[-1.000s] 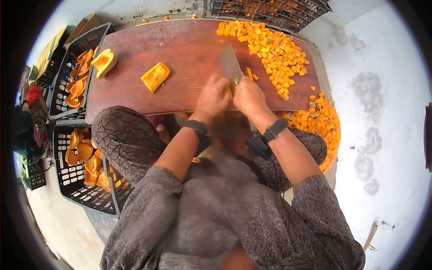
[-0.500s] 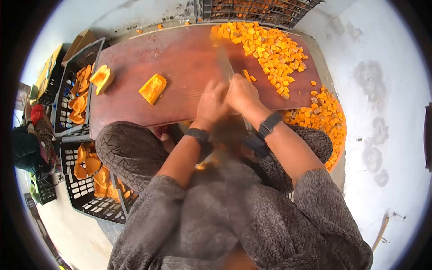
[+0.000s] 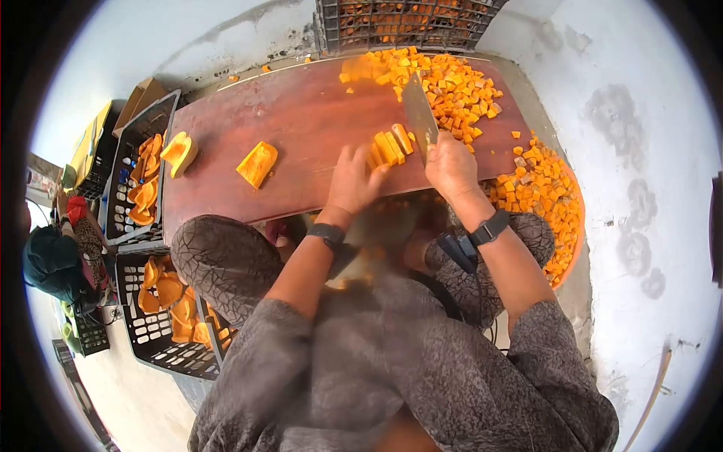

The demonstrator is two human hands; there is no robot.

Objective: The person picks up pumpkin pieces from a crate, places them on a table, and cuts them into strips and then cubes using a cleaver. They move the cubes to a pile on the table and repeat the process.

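My right hand [image 3: 452,167] is closed round the handle of a broad-bladed knife [image 3: 419,109], its blade upright and pointing away from me. Just left of the blade lies a row of orange pumpkin strips [image 3: 390,148] on the reddish-brown board [image 3: 305,113]. My left hand [image 3: 352,181] has its fingers apart, thumb and fingertips right at the left end of those strips. Beyond the blade spreads a heap of pumpkin cubes [image 3: 452,87]. A thick pumpkin chunk [image 3: 257,164] and a hollowed pumpkin piece [image 3: 179,154] rest on the board's left side.
An orange tub [image 3: 578,226] full of cubes stands below the board's right edge. Black crates [image 3: 135,320] with pumpkin pieces sit at the left, and another crate [image 3: 410,26] stands behind the board. Another person [image 3: 56,260] is at the far left. A white wall [image 3: 640,135] rises at the right.
The knife has swung right and upright in my right hand. My left hand has drawn apart from it and opened, and the row of strips now shows between them. The view has shifted slightly.
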